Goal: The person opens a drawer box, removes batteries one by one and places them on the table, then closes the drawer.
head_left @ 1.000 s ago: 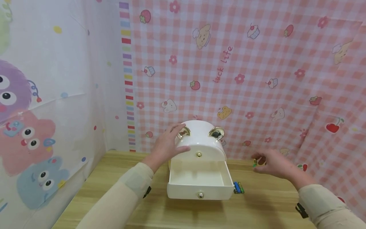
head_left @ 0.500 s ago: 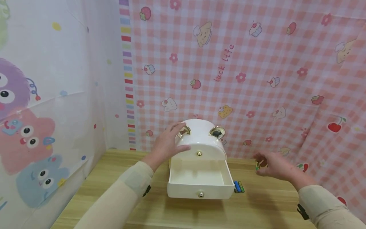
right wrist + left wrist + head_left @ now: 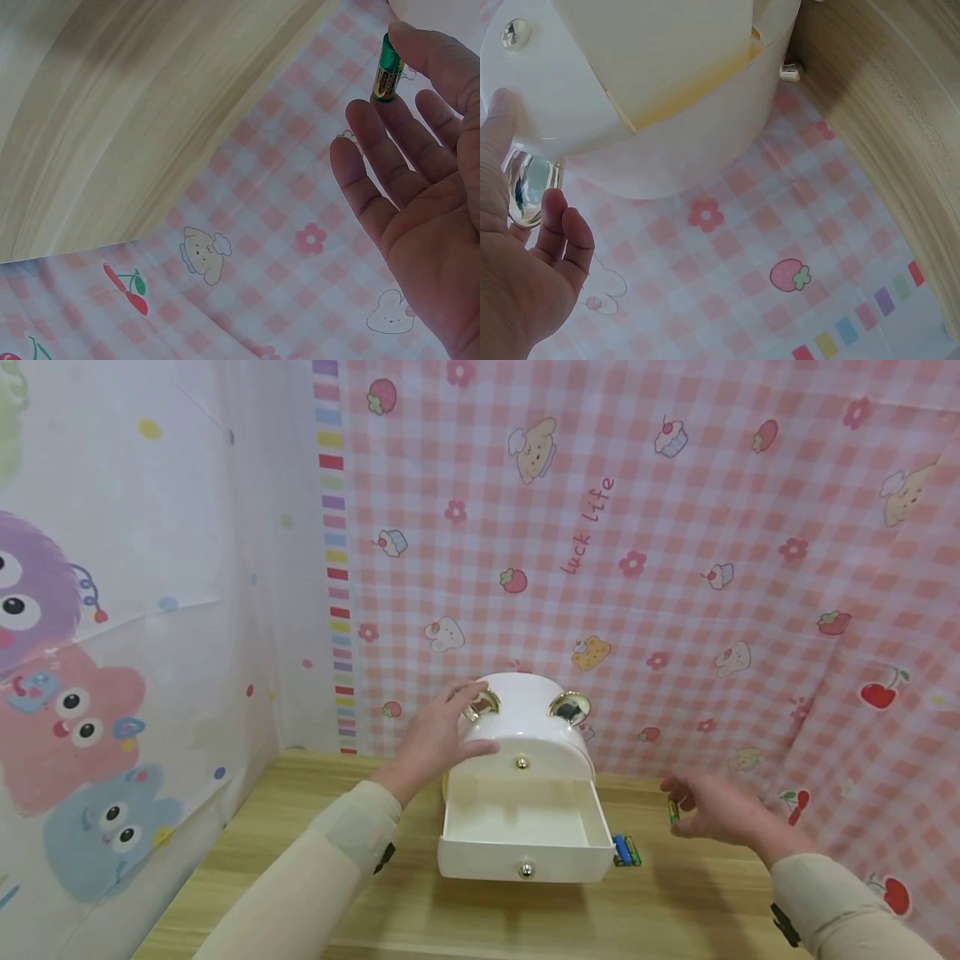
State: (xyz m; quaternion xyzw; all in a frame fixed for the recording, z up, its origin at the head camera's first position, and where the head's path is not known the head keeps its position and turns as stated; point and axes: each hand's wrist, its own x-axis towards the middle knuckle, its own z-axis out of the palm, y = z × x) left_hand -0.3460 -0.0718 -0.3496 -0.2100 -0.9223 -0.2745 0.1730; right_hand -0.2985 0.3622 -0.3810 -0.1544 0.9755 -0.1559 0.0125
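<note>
A white drawer box (image 3: 525,727) with gold ears stands on the table, its lower drawer (image 3: 480,862) pulled out toward me. My left hand (image 3: 437,742) holds the box's upper left side by the gold ear (image 3: 532,187), thumb against the front face and some fingers hidden behind the ear. Off to the right, my right hand (image 3: 723,810) pinches a small green-and-gold battery (image 3: 387,71) between thumb and fingertips, above the table. Beside the drawer's right front corner lie blue batteries (image 3: 622,850) and a green battery (image 3: 633,850).
The wooden table (image 3: 397,902) reaches back to a pink checked cloth (image 3: 675,510) hung behind it. A white cartoon-print cloth (image 3: 172,693) hangs along the left. The second gold ear (image 3: 570,708) juts from the box's right side.
My right hand, with the battery in it, has come slightly down and nearer to me. The left hand and the box have stayed in place.
</note>
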